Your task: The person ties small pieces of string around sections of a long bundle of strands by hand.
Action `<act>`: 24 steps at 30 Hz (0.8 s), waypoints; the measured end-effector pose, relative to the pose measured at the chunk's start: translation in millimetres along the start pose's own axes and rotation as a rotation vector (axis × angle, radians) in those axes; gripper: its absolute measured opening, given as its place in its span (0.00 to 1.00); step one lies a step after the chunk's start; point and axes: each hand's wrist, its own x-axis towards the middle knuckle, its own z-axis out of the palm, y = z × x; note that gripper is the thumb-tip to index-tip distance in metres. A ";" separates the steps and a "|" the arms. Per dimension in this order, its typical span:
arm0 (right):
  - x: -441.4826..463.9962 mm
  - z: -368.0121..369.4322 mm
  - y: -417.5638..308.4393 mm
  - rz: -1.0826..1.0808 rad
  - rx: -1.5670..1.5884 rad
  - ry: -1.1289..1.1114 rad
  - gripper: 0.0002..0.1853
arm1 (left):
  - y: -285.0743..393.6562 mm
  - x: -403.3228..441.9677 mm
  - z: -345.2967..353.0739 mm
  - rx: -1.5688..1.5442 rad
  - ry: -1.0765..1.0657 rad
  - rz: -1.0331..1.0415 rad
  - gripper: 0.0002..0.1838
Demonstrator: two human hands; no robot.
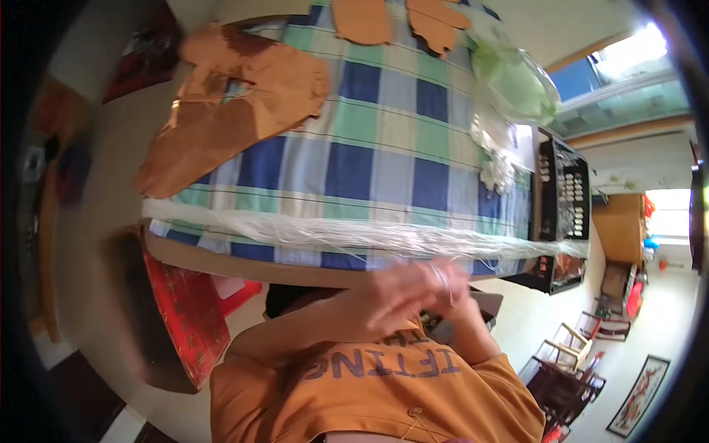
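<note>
Two hands come together in front of the person's orange shirt (473,402), just beside the near edge of the table (229,264): the left hand (402,297) crosses in front of the body and overlaps or touches the right hand (449,284). Both are blurred, so whether either is open or closed cannot be told. A white thread (443,280) shows at the right hand's fingers; its hold is unclear.

One long skein of white strands (354,232) lies along the near side of the table, on a blue, green and white checked tablecloth (354,166), with its right end across a black plastic crate (545,184). At the far left, crumpled orange-brown material (284,96) spreads over the cloth, and two smaller orange-brown pieces (362,21) lie at the far edge. Toward the right are a clear bag with pale green in it (521,81) and a white bundle (496,173). Left of the person stands a red piece of furniture (185,317).
</note>
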 end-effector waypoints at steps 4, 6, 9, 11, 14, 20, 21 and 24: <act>-4.7 -7.4 -10.0 -0.006 0.049 0.052 0.09 | -22.2 -10.7 -7.7 0.321 -0.417 -0.237 0.09; 0.7 -12.2 -7.2 0.080 -0.036 -0.018 0.08 | -13.2 -10.0 2.6 -0.018 -0.185 -0.129 0.07; -5.5 7.6 -10.5 0.028 0.102 -0.238 0.08 | -23.1 -9.8 -1.2 0.253 -0.009 -0.080 0.08; -3.5 3.9 -15.5 0.017 0.129 -0.013 0.07 | -34.6 -13.2 -1.2 0.506 -0.122 -0.109 0.11; -1.7 -2.0 -8.1 0.216 -0.071 0.098 0.07 | -17.4 -17.9 1.4 0.054 -0.162 -0.190 0.12; -9.9 -1.8 -7.4 0.190 0.011 0.046 0.07 | -35.1 -23.0 -0.1 0.132 -0.288 -0.039 0.16; -7.0 -2.8 -6.3 0.243 -0.038 0.107 0.07 | -29.2 -20.1 0.4 0.082 -0.172 -0.094 0.14; -6.4 5.7 -17.5 0.158 0.080 -0.207 0.07 | -19.4 -4.6 2.4 0.212 0.138 -0.097 0.08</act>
